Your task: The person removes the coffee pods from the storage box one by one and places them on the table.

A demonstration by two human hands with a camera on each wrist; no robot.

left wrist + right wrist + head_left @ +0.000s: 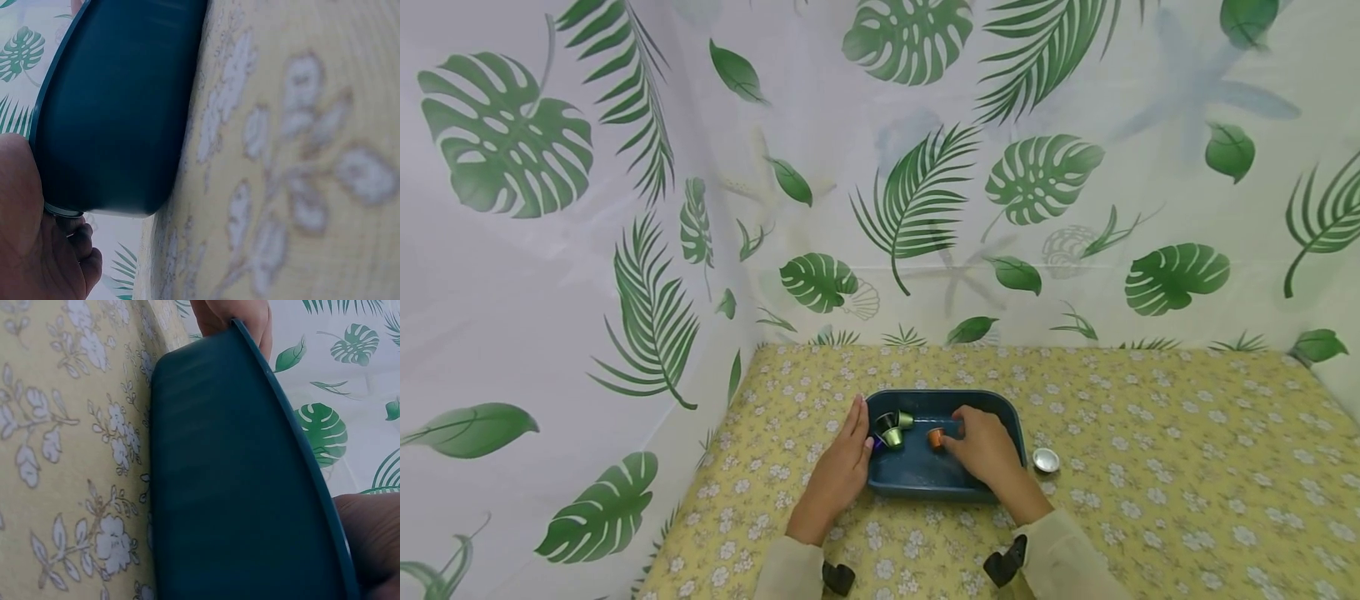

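A dark blue rectangular tray (925, 483) stands on the floral cloth. My left hand (842, 462) holds its left side, with the fingers along the outer wall and the thumb at the rim. My right hand (988, 446) reaches into the tray over its right side. Its thumb is at an orange coffee capsule (936, 437), while the index finger stands apart from the thumb. At the tray's left end, a light green capsule (892, 437), another green capsule (905, 420), a black capsule (886, 422) and a partly hidden purple capsule (877, 443) lie close together.
Just outside the tray's right wall, a small round silver piece (1046, 461) sits on the yellow floral tablecloth (1180, 467). Leaf-printed white sheeting (925, 300) rises behind the table and along its left side.
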